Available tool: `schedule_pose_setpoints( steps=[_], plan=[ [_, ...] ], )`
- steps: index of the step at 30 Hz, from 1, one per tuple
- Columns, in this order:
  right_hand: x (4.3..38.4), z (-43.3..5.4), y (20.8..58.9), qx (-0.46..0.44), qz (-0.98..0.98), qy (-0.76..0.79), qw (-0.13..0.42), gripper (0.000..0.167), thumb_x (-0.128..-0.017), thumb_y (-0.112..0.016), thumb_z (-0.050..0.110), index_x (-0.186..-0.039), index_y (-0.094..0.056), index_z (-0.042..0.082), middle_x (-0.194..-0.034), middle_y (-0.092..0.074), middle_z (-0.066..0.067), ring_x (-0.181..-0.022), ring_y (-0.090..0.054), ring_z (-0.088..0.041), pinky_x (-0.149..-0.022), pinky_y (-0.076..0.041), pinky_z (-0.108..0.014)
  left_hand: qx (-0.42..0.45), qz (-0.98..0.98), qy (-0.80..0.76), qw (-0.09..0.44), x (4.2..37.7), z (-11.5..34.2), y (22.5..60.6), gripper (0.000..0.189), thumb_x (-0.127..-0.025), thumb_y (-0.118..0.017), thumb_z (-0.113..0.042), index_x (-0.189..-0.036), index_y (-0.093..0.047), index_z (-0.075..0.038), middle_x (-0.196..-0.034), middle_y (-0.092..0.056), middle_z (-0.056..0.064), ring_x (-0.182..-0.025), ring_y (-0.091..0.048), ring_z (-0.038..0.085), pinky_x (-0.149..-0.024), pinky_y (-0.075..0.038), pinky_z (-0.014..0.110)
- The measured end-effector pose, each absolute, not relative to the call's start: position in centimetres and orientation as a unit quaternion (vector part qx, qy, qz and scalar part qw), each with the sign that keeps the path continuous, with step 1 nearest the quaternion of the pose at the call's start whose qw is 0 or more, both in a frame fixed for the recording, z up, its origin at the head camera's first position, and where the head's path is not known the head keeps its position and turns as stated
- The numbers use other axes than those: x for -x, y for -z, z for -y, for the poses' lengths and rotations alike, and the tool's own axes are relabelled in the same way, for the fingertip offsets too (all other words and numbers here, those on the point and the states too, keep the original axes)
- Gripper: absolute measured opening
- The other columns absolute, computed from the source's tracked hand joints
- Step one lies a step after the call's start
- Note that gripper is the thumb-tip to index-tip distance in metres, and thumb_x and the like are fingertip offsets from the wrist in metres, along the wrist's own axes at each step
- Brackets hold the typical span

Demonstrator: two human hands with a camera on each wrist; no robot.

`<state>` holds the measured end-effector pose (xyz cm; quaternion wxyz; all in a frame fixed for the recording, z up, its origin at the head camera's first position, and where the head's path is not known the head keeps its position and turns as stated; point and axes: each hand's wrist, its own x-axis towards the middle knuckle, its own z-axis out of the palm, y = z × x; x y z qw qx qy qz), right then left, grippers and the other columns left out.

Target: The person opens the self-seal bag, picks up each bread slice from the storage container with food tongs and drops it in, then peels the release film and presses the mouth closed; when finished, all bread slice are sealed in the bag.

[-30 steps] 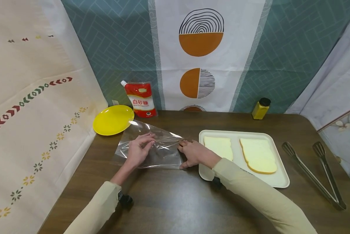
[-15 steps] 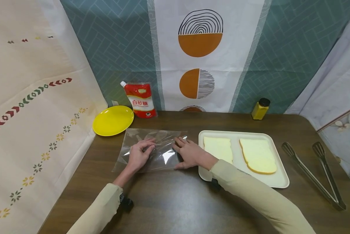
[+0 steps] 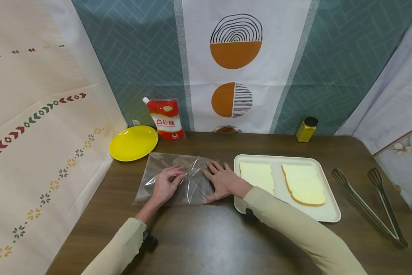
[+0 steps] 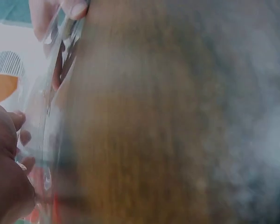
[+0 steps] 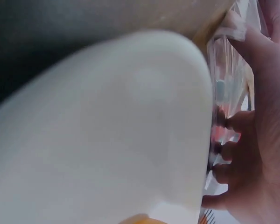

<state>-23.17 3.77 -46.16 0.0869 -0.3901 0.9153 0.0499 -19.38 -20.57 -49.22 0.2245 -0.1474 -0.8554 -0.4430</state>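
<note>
Plastic bag (image 3: 191,192) has settled flatter left of the tray (image 3: 278,177), probably steadier: your left hand (image 3: 165,184) pinches it, your right hand (image 3: 223,181) rests spread on it

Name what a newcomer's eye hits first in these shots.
Probably the bright yellow plate at the table's back left, with the red pouch standing to its right. Next, the glinting clear plastic in front of them, the left hand pinching it and the right hand spread over it. Then the off-white tray to the right, two pale bread slices lying on it.
</note>
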Motion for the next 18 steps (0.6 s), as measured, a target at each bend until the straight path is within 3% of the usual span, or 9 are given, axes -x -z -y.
schedule_pose_setpoints(
  steps=[6,13,18],
  plan=[
    [23.41,-3.61,45.93,0.376,-0.919,-0.051,0.110,0.116,-0.072,-0.055,0.088,-0.160,-0.026,0.017,-0.164,-0.019,-0.015,-0.149,-0.018,-0.035,-0.110,-0.029,-0.063,0.159,0.845,0.444,0.254,19.37,20.18,49.04,0.012,-0.083,-0.078,0.005,-0.094,-0.079,0.000,-0.106,-0.074,0.011,-0.108,-0.067,0.031,-0.094,-0.048,0.046],
    [23.36,-3.94,46.10,0.407,-0.910,-0.046,0.066,0.098,-0.085,-0.052,0.078,-0.155,-0.038,0.011,-0.161,-0.028,-0.016,-0.147,-0.026,-0.032,-0.112,-0.028,-0.059,0.148,0.828,0.467,0.273,19.24,20.11,48.75,0.011,-0.083,-0.077,0.007,-0.093,-0.078,0.002,-0.104,-0.075,0.011,-0.103,-0.068,0.030,-0.091,-0.046,0.017],
    [23.30,-4.07,46.18,0.460,-0.886,-0.037,0.045,0.086,-0.091,-0.054,0.069,-0.153,-0.042,0.011,-0.160,-0.030,-0.015,-0.147,-0.026,-0.029,-0.114,-0.027,-0.055,0.152,0.823,0.479,0.265,19.21,20.14,48.61,0.010,-0.083,-0.077,0.007,-0.092,-0.078,0.003,-0.105,-0.074,0.011,-0.104,-0.069,0.030,-0.090,-0.045,0.012]
  ],
)
